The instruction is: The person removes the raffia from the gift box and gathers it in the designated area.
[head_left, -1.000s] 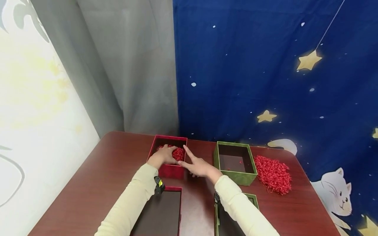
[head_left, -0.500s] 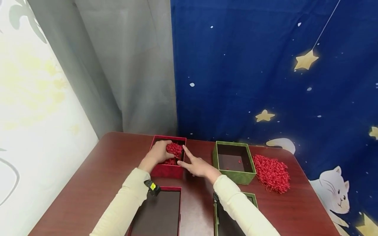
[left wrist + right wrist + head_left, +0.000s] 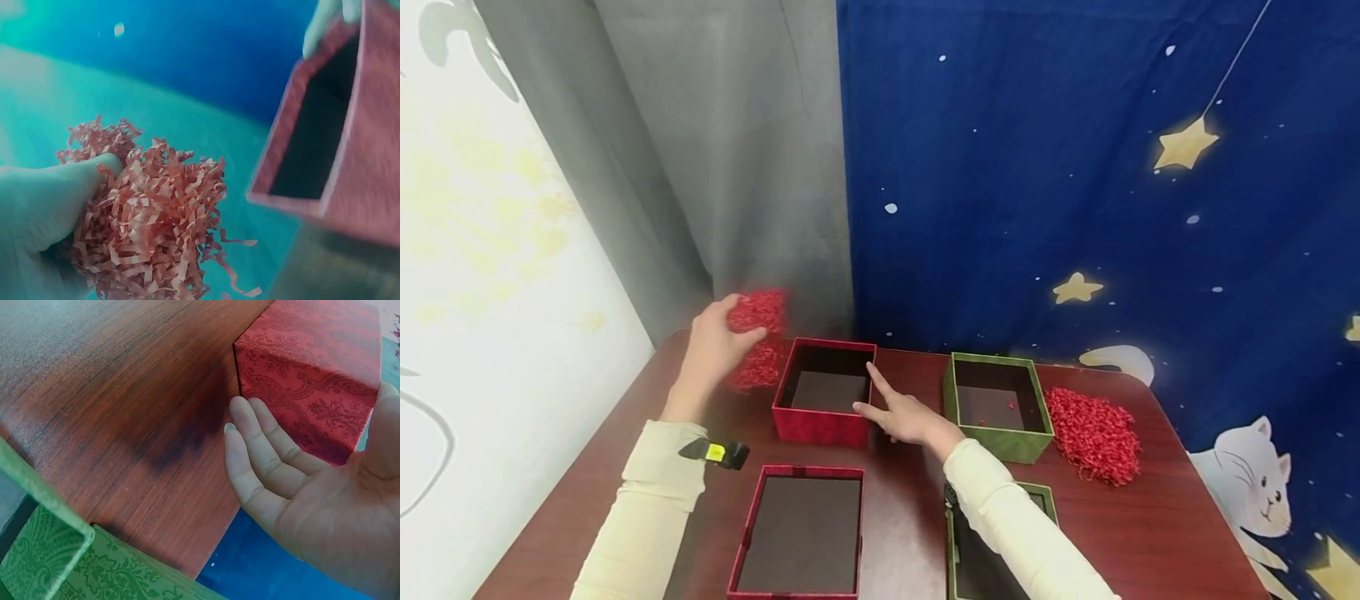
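Note:
My left hand [image 3: 711,346] grips a bulky clump of red shredded paper [image 3: 758,333], raised left of the red box [image 3: 822,427]. In the left wrist view the thumb presses into the crinkled paper [image 3: 156,231], and a few loose strands hang from it. The box's dark inside shows no paper. My right hand [image 3: 910,419] touches the box's right side, thumb and index finger spread straight along the rim. From the right wrist view, the other fingers [image 3: 269,450] lie lightly bent against the patterned red wall [image 3: 312,375].
A green box [image 3: 1017,447] with a few red scraps inside stands to the right. Beside it lies a heap of red shredded paper [image 3: 1093,435]. A red lid [image 3: 801,533] and a green lid [image 3: 1041,497], partly under my right sleeve, lie nearer.
My left hand has gathered the red shredded paper, lifted it out of the red box and moved it left. The right hand stays at the box's rim.

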A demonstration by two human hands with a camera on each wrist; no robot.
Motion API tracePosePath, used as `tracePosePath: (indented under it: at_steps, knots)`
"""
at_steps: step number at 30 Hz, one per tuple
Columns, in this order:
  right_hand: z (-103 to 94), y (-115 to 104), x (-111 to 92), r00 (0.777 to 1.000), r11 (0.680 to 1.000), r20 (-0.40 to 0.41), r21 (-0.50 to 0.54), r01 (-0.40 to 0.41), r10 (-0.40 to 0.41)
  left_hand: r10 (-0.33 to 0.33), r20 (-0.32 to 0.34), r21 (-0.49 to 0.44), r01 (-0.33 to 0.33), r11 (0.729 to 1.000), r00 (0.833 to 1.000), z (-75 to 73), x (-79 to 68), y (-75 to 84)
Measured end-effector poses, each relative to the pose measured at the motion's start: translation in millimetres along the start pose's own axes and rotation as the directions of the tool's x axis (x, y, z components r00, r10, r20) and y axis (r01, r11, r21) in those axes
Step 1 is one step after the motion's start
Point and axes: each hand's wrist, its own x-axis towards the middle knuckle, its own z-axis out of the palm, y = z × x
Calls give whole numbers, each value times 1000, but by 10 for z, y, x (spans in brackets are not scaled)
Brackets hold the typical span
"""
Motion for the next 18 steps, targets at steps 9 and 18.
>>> tracePosePath:
  at_steps: [9, 18]
  knots:
    - [-2, -39, -7, 1000, 1000, 12, -17, -2, 2, -172, 108, 85, 163, 983, 979, 39, -157, -575]
    - [-5, -62, -26, 1000, 1000, 17, -26, -6, 6, -226, 180, 101, 211, 972, 957, 181, -297, -849]
